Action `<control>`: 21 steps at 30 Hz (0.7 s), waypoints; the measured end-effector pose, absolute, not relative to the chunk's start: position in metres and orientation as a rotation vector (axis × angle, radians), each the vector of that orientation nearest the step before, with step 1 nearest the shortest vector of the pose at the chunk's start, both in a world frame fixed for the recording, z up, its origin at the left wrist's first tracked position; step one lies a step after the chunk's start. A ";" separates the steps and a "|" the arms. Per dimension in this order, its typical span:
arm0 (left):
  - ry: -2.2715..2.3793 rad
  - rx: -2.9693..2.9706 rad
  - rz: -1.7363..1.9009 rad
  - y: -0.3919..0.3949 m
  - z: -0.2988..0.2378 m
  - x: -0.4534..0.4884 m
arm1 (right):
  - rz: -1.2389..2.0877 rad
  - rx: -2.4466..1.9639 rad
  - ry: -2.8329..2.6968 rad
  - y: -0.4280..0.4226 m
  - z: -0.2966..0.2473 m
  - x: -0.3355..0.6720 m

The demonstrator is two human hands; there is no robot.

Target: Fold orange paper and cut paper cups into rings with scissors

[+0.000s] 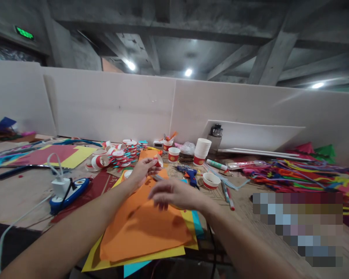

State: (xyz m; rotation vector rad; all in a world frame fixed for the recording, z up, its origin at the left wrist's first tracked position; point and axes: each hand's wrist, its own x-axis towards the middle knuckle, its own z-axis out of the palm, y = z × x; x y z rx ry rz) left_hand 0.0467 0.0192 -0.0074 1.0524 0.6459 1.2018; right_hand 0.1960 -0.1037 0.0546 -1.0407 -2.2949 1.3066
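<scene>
My left hand [147,170] pinches a small cut paper cup [158,161], red and white, above the orange sheets. Lower and to the right, my right hand [174,193] hovers over the orange paper [145,228], slightly blurred. Its fingers are loosely bent and apart, and I see nothing in them. A grey, blade-like thing [157,177] shows just beyond those fingers; what it is I cannot make out. Yellow and blue sheets stick out under the orange ones. Left of my left hand lies a pile of red and white cup rings [119,155].
A blue glue gun [192,176] lies right of my hands, near a cut cup [211,180] and a cup stack [203,151]. A bottle [215,137] stands behind. At left is a blue power strip [69,195] with a cord; at right, coloured pipe cleaners [293,174].
</scene>
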 end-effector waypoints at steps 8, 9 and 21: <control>0.638 1.015 1.436 0.033 -0.002 0.038 | 0.127 -1.902 -2.529 -0.079 0.031 0.223; 0.634 1.002 1.449 0.035 -0.002 0.037 | 0.121 -1.907 -2.538 -0.080 0.029 0.222; 0.508 0.895 1.448 0.030 0.014 0.032 | 0.173 -1.572 -1.922 -0.053 0.022 0.234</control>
